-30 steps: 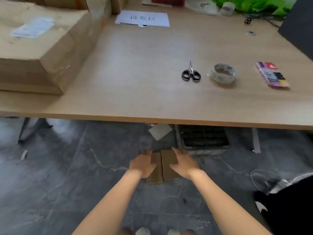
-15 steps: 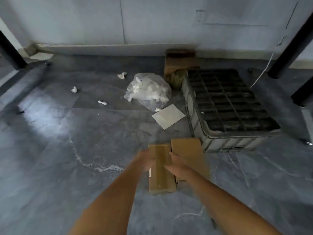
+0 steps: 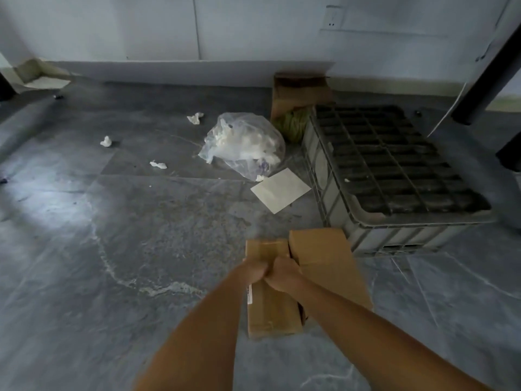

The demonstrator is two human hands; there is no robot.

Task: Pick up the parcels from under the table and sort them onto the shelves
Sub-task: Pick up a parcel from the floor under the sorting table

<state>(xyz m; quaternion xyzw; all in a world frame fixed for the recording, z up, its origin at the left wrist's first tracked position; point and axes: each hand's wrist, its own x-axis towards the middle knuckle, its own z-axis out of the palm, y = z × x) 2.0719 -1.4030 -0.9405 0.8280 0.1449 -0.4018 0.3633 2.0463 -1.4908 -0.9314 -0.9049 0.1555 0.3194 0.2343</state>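
Two brown cardboard parcels lie side by side on the grey floor under the table. The narrow left parcel [image 3: 270,309] has a white label on its left edge. My left hand [image 3: 253,270] and my right hand [image 3: 282,273] meet over its upper half, fingers curled around it. The wider right parcel [image 3: 328,263] rests against it, untouched except where my right forearm passes over its near corner.
A grey plastic crate [image 3: 338,193] stands right of the parcels. Behind are a clear bag of rubbish [image 3: 244,145], a white sheet [image 3: 280,190], paper scraps [image 3: 158,165], and an open carton [image 3: 298,91] by the wall. Black table legs [image 3: 485,77] slant at right.
My head has dropped below the tabletop, so the floor under it fills the view. Both hands have closed in from the parcels' sides onto the narrow left parcel.
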